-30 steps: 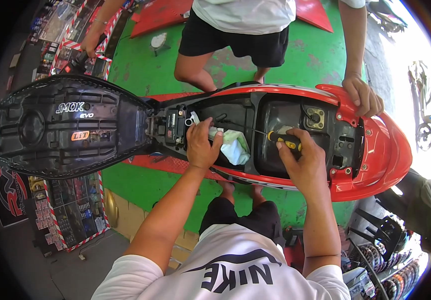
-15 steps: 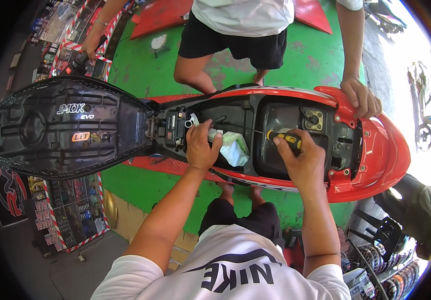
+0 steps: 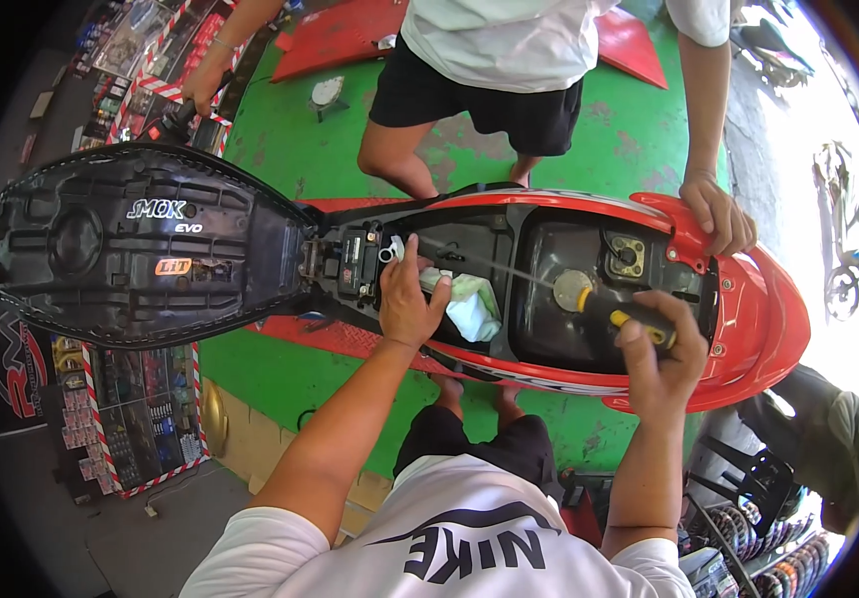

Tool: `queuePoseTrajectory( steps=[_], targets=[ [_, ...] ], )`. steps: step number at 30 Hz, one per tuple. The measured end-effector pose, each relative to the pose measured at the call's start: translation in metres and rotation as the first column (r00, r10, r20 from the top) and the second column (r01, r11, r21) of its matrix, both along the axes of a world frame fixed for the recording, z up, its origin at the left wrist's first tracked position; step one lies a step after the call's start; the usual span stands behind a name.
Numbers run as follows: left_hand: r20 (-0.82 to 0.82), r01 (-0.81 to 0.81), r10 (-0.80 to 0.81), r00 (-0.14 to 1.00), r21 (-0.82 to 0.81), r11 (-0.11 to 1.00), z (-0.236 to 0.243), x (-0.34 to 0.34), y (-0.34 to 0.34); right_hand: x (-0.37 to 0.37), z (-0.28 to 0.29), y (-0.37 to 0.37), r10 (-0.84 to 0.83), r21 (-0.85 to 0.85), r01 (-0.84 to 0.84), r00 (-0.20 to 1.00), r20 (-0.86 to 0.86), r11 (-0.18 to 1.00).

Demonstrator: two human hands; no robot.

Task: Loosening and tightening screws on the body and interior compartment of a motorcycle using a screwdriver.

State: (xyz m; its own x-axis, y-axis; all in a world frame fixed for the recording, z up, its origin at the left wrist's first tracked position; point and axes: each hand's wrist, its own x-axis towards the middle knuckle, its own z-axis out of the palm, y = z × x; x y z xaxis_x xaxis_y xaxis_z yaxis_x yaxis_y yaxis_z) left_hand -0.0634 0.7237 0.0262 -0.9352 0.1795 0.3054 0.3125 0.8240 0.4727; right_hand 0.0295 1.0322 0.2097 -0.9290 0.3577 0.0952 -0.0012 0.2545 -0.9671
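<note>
My right hand point(image 3: 667, 364) is closed around the yellow-and-black handle of a long screwdriver point(image 3: 609, 311), above the black tank area of a red motorbike body point(image 3: 763, 299). Its thin shaft slants left toward the battery end, near my left fingertips. My left hand point(image 3: 409, 307) rests at the edge of the storage compartment with fingers stretched out and thumb apart. Beside its fingertips are a whitish ring-shaped part point(image 3: 390, 249) and the black battery point(image 3: 354, 261). A pale green and white cloth point(image 3: 474, 311) lies in the compartment, just right of my left thumb.
The flipped-open black seat point(image 3: 100, 284) extends left. A fuel cap point(image 3: 627, 257) sits at the tank's far side. Opposite me, another person steadies the red tail with one hand point(image 3: 718, 214) and has the other on the handlebar grip point(image 3: 178, 118). Display cases point(image 3: 145, 419) stand at left.
My right hand has moved right and slightly toward me with the screwdriver, showing more of its shaft. My left hand stays at the compartment, its fingers slightly shifted.
</note>
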Motion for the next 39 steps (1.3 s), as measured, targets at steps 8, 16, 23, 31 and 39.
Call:
queuePoseTrajectory(
  steps=[8,16,23,31,39],
  targets=[
    [0.004,0.012,-0.012,1.0,0.024,1.0,0.001,-0.001,-0.001,0.011,-0.044,-0.017,0.11,-0.23,-0.102,0.994,0.021,0.968],
    [-0.029,0.028,-0.028,0.999,-0.016,0.999,-0.011,-0.002,-0.005,0.013,-0.034,-0.009,0.23,-0.19,-0.202,0.964,0.134,0.961],
    [-0.053,-0.008,0.006,0.999,-0.037,0.999,-0.013,0.0,-0.005,0.017,-0.044,-0.005,0.176,0.099,-0.163,0.973,-0.151,0.982],
    [0.008,-0.004,0.004,1.0,-0.004,1.0,-0.006,0.0,-0.004,0.004,-0.011,0.009,0.017,0.29,0.006,0.997,-0.077,0.957],
    [0.019,-0.01,0.01,1.0,-0.031,0.999,-0.004,0.001,-0.004,-0.011,-0.032,-0.023,0.086,0.372,-0.087,0.996,0.019,0.924]
  ],
)
